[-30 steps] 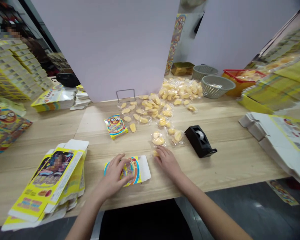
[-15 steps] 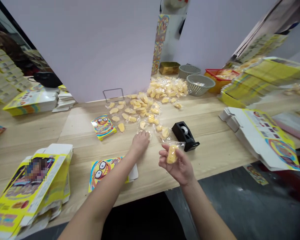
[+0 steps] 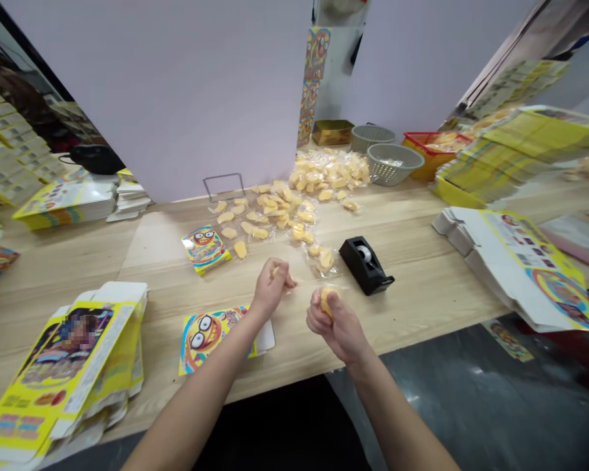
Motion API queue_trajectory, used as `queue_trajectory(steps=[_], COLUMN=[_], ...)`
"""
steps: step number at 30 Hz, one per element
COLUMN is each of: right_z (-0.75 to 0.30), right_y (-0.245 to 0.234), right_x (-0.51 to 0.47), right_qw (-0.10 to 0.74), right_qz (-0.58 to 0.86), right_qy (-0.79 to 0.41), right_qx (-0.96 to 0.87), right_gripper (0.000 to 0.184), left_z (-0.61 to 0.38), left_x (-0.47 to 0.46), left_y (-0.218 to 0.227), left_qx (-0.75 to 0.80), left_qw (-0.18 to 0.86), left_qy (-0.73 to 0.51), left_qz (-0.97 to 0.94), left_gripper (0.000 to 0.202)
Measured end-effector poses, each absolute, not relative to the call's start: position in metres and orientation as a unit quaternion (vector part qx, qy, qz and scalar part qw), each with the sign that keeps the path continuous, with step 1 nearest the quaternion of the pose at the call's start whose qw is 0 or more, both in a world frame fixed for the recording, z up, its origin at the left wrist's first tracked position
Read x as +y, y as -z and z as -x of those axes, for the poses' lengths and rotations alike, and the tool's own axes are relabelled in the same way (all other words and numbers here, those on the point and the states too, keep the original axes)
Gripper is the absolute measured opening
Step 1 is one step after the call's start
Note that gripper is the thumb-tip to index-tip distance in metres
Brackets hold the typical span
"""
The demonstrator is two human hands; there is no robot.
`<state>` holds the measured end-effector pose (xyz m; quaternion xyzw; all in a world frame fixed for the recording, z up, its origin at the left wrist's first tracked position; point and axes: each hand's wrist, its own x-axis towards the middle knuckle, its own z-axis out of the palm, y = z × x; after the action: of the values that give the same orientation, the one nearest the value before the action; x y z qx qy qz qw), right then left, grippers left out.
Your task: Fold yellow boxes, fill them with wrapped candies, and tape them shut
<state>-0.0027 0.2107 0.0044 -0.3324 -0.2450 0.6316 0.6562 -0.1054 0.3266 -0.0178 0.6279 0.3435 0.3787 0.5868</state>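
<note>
In the head view, the left hand (image 3: 269, 291) is curled above the table (image 3: 417, 281) and the right hand (image 3: 339, 327) is held thumb uppermost. A wrapped yellow piece (image 3: 326, 301) is clamped in the right; a second piece (image 3: 275, 272), mostly hidden, is enclosed by the left. Lettering on the box (image 3: 203, 332) beneath the left forearm cannot be read.

Passages: pale wood-grain tabletop (image 3: 415, 288), open at right between black plastic tape dispenser (image 3: 366, 265) and white-and-yellow stack of flattened cardboard cartons (image 3: 515, 268); second lane at left, between sloping pile of yellow printed cartons (image 3: 78, 366) and yellow-and-blue cardboard box with white flap (image 3: 203, 333); narrow gap between left hand (image 3: 271, 288) and right hand (image 3: 334, 320).

Obstructions: the dispenser, just ahead and right of the right hand; heap of yellow pieces in clear plastic wrappers (image 3: 279, 203), blocking the way ahead to the lilac panel (image 3: 186, 98); the box, partly masked by the left forearm (image 3: 201, 396).
</note>
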Motion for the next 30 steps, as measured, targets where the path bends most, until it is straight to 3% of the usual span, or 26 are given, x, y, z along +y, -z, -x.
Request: queue_trajectory(steps=[4,8,10,13,15,20,24,27,30], right_z=[0.006,-0.001,-0.005,-0.007,-0.003,0.009,0.005,-0.015,-0.043], right_y=[-0.001,0.007,0.01,0.015,0.02,0.029,0.033,0.037,0.038], right_x=[0.211,0.208,0.207,0.209,0.214,0.223,0.218,0.216,0.221], right_qw=[0.66,0.663,0.575,0.398,0.361,0.394,0.375,0.396,0.426], right_qz=[0.36,0.514,0.582,0.58,0.552,0.554,0.579,0.631,0.661], right_qy=[-0.611,-0.438,-0.368,-0.381,-0.387,-0.315,-0.306,-0.304,-0.311], right_qx=[-0.249,-0.321,-0.441,-0.6,-0.644,-0.662,-0.656,-0.594,-0.534], right_gripper=[0.038,0.037,0.038,0.04,0.039,0.021,0.014,0.021,0.036], left_z=[0.102,0.104,0.105,0.104,0.101,0.099,0.114,0.131,0.138], left_x=[0.319,0.32,0.322,0.322,0.32,0.32,0.346,0.369,0.361], left_y=[0.011,0.008,0.007,0.004,0.002,-0.004,-0.02,-0.03,-0.019], left_qx=[0.355,0.361,0.363,0.361,0.359,0.351,0.352,0.387,0.447], left_qw=[0.704,0.763,0.779,0.797,0.805,0.816,0.798,0.744,0.697], left_qy=[-0.417,-0.428,-0.431,-0.428,-0.427,-0.428,-0.465,-0.503,-0.463], left_qz=[-0.452,-0.322,-0.274,-0.224,-0.202,-0.167,-0.153,-0.209,-0.316], left_gripper=[0.052,0.055,0.054,0.052,0.049,0.046,0.046,0.039,0.025])
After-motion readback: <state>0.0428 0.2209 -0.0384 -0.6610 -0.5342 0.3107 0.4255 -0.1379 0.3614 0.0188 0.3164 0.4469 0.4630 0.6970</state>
